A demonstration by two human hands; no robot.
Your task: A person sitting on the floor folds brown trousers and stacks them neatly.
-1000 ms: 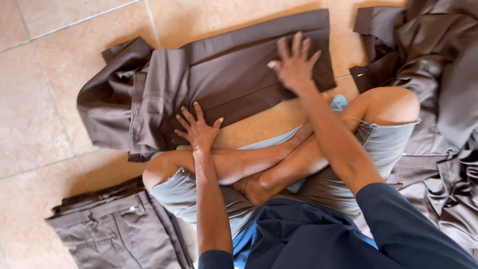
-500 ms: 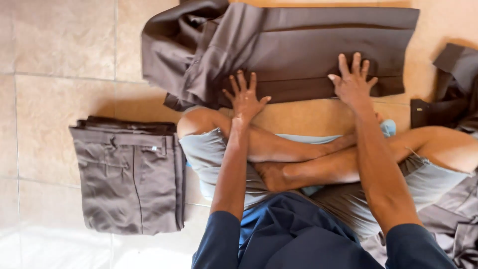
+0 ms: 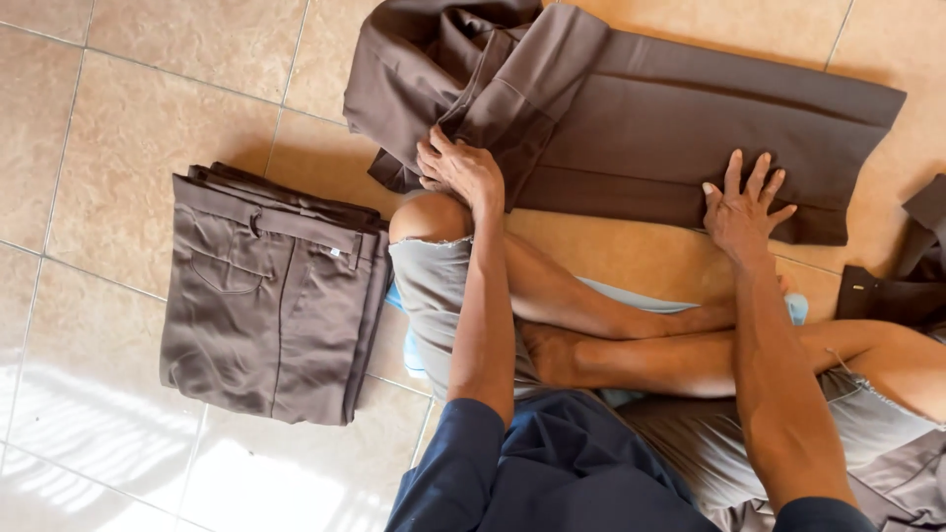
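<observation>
A pair of dark brown trousers lies spread across the tiled floor in front of my crossed legs. My left hand grips the bunched waist end of these trousers at their left side. My right hand lies flat, fingers spread, on the leg part near its lower edge. The cloth under my right hand is smooth and flat, while the left end is crumpled in folds.
A stack of folded grey-brown trousers rests on the floor to my left. More dark cloth lies at the right edge. I sit cross-legged on beige floor tiles, knees close to the spread trousers.
My left hand has moved from lying open on the floor to grasping the crumpled waist end. My right hand stays pressed flat on the trousers. The view has shifted left.
</observation>
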